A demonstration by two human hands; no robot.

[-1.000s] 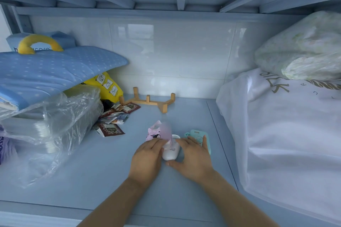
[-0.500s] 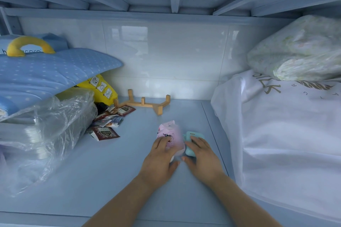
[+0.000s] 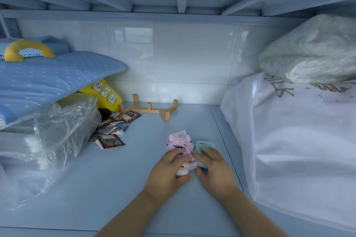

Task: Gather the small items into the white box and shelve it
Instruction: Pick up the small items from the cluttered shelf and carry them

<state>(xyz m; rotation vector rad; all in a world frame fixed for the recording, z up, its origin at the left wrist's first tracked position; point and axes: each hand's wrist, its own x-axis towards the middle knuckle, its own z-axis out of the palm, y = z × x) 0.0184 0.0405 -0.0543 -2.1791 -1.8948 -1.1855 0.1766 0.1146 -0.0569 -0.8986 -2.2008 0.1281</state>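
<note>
Mid-shelf (image 3: pixel 134 169), the pink pouch (image 3: pixel 180 145) looks soft, light and crinkly, best pinched low by its bunched end, with a small white item (image 3: pixel 182 171) under it. Left hand (image 3: pixel 167 175) at seven o'clock, fingers curled onto it; right hand (image 3: pixel 213 171) at four o'clock, fingers spread over the stiff teal case (image 3: pixel 204 145).

Shelf (image 3: pixel 134 169): smooth, matt blue surface. Rear wall tiles (image 3: pixel 173 54): glossy, reflective. Small rack (image 3: pixel 149 108): bare wood. Left wrapping (image 3: pixel 48 140): clear, crinkled plastic film. Pad (image 3: pixel 48 79): dotted blue cloth. Pink pouch (image 3: pixel 179 143): thin printed plastic, possibly. Right cover (image 3: pixel 298 150): white matt fabric.
</note>
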